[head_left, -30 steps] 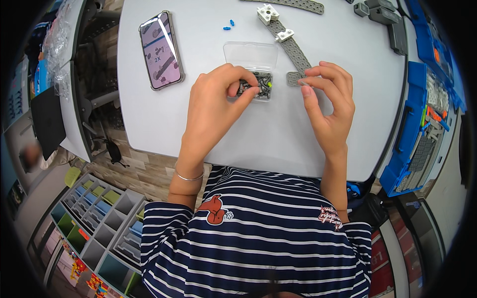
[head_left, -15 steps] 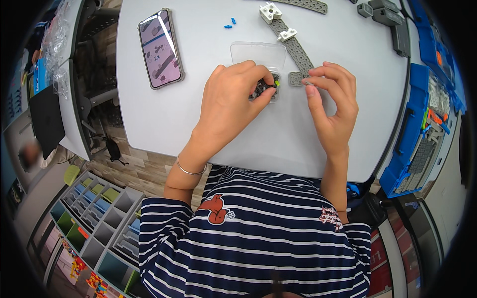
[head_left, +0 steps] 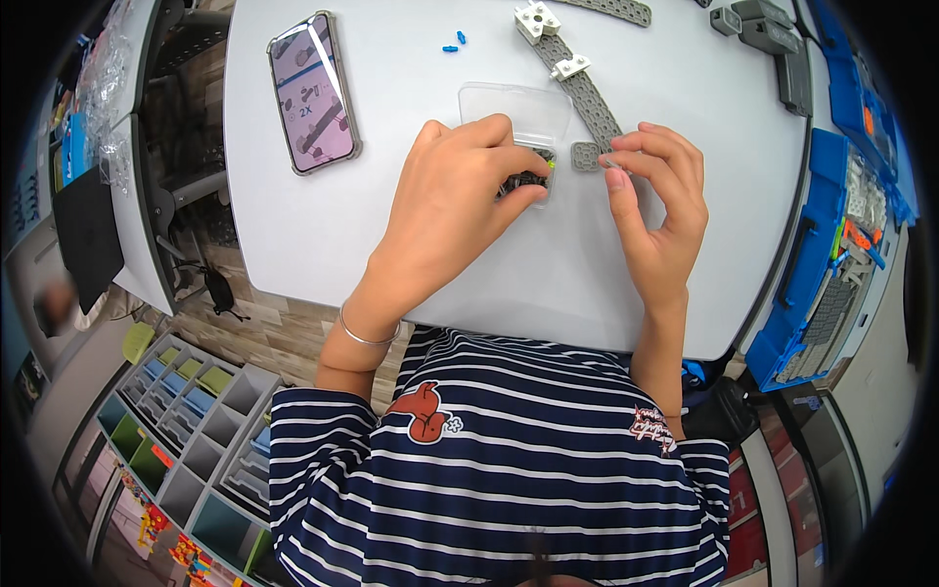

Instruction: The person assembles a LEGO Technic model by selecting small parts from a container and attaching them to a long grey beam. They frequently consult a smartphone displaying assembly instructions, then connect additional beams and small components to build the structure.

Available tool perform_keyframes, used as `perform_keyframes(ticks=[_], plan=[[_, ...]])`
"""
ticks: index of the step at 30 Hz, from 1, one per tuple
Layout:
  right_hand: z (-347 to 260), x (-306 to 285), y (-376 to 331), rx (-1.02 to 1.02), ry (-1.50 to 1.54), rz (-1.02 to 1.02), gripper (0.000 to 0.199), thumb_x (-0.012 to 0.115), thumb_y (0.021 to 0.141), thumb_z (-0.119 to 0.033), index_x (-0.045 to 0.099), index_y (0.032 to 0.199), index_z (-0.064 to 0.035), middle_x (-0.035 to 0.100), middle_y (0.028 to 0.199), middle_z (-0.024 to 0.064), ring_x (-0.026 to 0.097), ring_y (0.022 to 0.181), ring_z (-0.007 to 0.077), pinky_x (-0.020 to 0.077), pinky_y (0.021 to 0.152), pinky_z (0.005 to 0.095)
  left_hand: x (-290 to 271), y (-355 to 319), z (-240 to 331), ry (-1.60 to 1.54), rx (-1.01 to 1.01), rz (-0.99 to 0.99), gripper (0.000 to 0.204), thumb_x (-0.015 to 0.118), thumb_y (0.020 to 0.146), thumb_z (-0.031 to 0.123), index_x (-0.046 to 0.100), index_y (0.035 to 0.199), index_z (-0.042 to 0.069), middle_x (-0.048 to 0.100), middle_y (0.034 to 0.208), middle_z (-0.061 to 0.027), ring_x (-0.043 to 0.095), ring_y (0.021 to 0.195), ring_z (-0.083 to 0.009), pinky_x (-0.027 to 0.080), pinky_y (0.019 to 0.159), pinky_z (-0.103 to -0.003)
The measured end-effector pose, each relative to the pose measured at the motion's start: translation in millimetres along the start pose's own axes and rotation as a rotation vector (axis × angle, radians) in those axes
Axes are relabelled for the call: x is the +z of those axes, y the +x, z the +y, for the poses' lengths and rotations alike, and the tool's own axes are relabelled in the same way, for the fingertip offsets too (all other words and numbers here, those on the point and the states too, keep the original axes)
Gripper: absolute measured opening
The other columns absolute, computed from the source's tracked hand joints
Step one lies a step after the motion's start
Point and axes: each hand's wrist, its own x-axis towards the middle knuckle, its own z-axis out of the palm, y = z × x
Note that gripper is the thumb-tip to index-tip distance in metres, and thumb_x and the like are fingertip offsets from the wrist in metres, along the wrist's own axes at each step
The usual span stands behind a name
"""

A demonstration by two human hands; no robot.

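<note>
My left hand (head_left: 445, 191) reaches over a small clear plastic box (head_left: 548, 199). Thumb and index finger are apart at small dark building pieces (head_left: 520, 182) inside it; its other fingers are partly hidden. A bright green piece (head_left: 552, 165) shows at the box's right side. Its clear lid (head_left: 514, 106) lies folded back. In my right hand (head_left: 663, 201), a small grey piece (head_left: 610, 164) is pinched between thumb and fingertips, its exact kind too small to tell. Close by are a square grey plate (head_left: 585, 157) and a long grey perforated beam (head_left: 587, 103) carrying white connector blocks (head_left: 538, 22).
A phone (head_left: 313, 93) with a building diagram lies on the table's left. Two blue pegs (head_left: 456, 43) sit farther back. Another grey beam (head_left: 616, 10) and dark grey blocks (head_left: 763, 29) are at the far side. An open blue parts case (head_left: 804, 264) stands beyond the right edge.
My left thumb and index finger have shifted slightly within the box, and the gap between them is a little wider. My right hand keeps its pinch almost unmoved. The view has shifted slightly.
</note>
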Motion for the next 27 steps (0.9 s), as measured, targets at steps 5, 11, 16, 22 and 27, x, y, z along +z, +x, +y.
perform_keyframes(ticks=[5,11,16,22,27], plan=[[-1,-1,-1,-0.005,0.008,0.002,0.010,0.079,0.087,-0.006,0.078,0.097,-0.0044,0.075,0.112,0.0065,0.062,0.123,0.0322,0.0524,0.099,0.0432,7,5,3,0.036,0.046,-0.009,0.015,0.089,0.081,0.016,0.081,0.093,0.016,0.059,0.077,0.0022,0.055,0.067,-0.0152,0.036,0.078,-0.033],[0,-2,-1,-0.012,0.018,0.014,0.011,0.079,0.086,-0.006,0.079,0.097,-0.0042,0.075,0.112,0.0067,0.062,0.123,0.0324,0.0521,0.099,0.0431,10,6,3,0.024,0.005,-0.001,0.012,0.085,0.083,0.011,0.079,0.091,0.016,0.058,0.076,0.0027,0.055,0.066,-0.0142,0.036,0.075,-0.032],[1,-3,-1,-0.015,0.018,0.021,0.011,0.080,0.086,-0.007,0.079,0.097,-0.0043,0.075,0.112,0.0067,0.062,0.123,0.0327,0.0516,0.100,0.0431,2,7,2,-0.086,-0.010,0.002,0.012,0.083,0.083,0.007,0.080,0.091,0.015,0.056,0.076,0.0016,0.052,0.066,-0.0150,0.038,0.074,-0.032],[0,-4,-1,-0.016,0.021,0.025,0.011,0.080,0.086,-0.007,0.079,0.097,-0.0049,0.075,0.112,0.0064,0.062,0.122,0.0328,0.0515,0.100,0.0433,-15,14,6,0.127,0.164,-0.140,0.008,0.084,0.083,0.012,0.082,0.090,0.013,0.056,0.081,0.0012,0.055,0.077,-0.0174,0.038,0.084,-0.033],[-1,-6,-1,-0.018,0.025,0.044,0.011,0.080,0.086,-0.008,0.079,0.097,-0.0050,0.074,0.111,0.0064,0.062,0.122,0.0329,0.0516,0.099,0.0434,-21,24,11,0.212,0.265,-0.287,0.011,0.085,0.082,0.018,0.082,0.091,0.012,0.056,0.083,-0.0013,0.057,0.082,-0.0194,0.039,0.089,-0.036]])
